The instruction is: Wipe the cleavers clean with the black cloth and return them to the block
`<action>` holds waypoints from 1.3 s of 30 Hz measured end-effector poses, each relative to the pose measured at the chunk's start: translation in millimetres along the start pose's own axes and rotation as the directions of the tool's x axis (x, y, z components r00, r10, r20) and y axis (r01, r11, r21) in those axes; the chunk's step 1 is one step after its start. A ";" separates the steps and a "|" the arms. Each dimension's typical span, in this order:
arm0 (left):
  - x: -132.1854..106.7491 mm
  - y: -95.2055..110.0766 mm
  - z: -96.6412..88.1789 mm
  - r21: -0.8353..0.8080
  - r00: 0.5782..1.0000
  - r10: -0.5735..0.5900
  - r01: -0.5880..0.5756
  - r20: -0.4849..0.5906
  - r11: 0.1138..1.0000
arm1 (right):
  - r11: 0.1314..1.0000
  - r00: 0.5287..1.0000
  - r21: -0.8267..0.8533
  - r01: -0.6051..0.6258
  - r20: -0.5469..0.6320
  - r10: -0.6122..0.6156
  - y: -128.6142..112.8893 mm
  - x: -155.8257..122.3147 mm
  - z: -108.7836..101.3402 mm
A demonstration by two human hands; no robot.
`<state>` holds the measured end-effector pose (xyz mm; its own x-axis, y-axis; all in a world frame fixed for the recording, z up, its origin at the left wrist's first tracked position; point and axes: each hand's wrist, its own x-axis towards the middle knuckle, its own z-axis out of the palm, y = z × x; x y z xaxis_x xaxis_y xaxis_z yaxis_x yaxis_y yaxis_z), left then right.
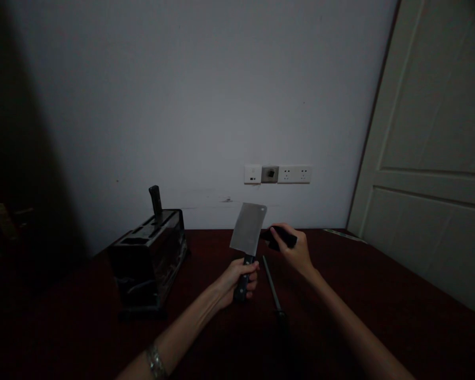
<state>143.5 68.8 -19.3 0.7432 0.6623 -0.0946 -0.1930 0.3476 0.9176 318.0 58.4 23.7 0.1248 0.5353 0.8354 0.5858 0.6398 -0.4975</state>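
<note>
My left hand (234,279) is wrapped round the dark riveted handle of a cleaver (248,229). The wide grey blade points up and away, its flat side facing me. At the blade's right edge, my right hand (295,245) is closed on a dark black item (284,237), perhaps a cloth; its kind is too dark to make out. Whether that item touches the blade I cannot tell. Below the right hand, a honing steel (272,282) lies on the dark red table (209,243), its black handle towards me.
A black knife block (150,258) stands on the left of the table with one black-handled knife (155,200) upright in it. Sockets and switches (294,174) are set in the pale wall behind. A light panelled door (431,158) bounds the right side.
</note>
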 end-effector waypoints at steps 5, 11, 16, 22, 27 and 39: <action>-6.8 6.3 10.6 0.008 1.000 0.017 -0.017 -0.020 1.000 | 1.000 0.998 0.022 -0.012 -0.062 0.013 -4.4 -0.3 1.8; -3.5 2.9 4.6 -0.123 0.997 -0.075 0.072 -0.017 0.990 | 0.997 0.997 0.022 0.073 0.008 -0.073 -12.0 -2.6 3.2; -2.9 3.1 -4.6 -0.372 0.982 -0.116 0.163 0.147 0.914 | 0.976 0.970 0.021 0.216 0.107 -0.217 -15.8 -5.6 6.3; -2.3 1.9 -11.9 -0.481 0.968 -0.057 0.173 0.246 0.859 | 0.953 0.913 0.087 0.289 0.275 -0.302 -21.4 -14.2 17.1; -3.7 3.7 -7.5 -0.436 0.964 -0.110 0.208 0.241 0.876 | 0.948 0.854 0.117 0.295 0.413 -0.317 -19.2 -17.6 20.5; -6.2 5.9 -1.6 -0.393 0.963 -0.124 0.212 0.238 0.895 | 0.957 0.893 0.140 0.255 0.346 -0.289 -19.5 -17.2 22.5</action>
<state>136.8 67.8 -13.9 0.8925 0.4368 -0.1129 -0.2665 0.7123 0.6493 286.4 49.1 13.8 -0.3350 0.4838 0.8085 0.4802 0.8260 -0.2953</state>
